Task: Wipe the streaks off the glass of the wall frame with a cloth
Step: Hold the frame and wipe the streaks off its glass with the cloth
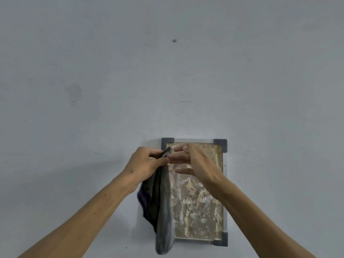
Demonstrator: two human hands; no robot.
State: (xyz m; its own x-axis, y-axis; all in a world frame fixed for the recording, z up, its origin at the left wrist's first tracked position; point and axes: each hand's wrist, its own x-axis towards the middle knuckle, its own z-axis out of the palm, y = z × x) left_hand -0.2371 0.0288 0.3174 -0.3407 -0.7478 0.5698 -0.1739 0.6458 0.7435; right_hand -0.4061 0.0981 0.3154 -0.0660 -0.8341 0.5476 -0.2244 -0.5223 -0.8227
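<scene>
While the left hand [147, 162] pinches the top corner of a grey cloth [163, 211] between thumb and fingertips, the rest of the cloth hangs down freely in a long fold, over the left edge of the wall frame [221, 144], to just below its bottom edge. The right hand [195, 162] is spread, its fingers straight and a little apart, and it holds nothing — its fingertips are very near the pinched corner, but I cannot tell if they touch it. Both hands are in the centre of the picture, a little low, in front of the upper left part of the frame.

The frame hangs on a pale wall [93, 71], low and slightly right of centre, with dark corner pieces and a thin light border. Its glass [201, 205] shows cloudy, streaky marks over almost the whole visible area, so I judge the wiping has not really begun.

The cloth looks soft, light and limp; pinched by one corner it cannot press on anything. It should be bunched or folded into a pad in the palm. The glass is stiff, smooth and fragile, and the frame could swing or shift on the wall — probably moderate pressure is better, with the free hand steadying a corner piece.

High on the wall there is a small dark screw or nail [174, 40].
</scene>
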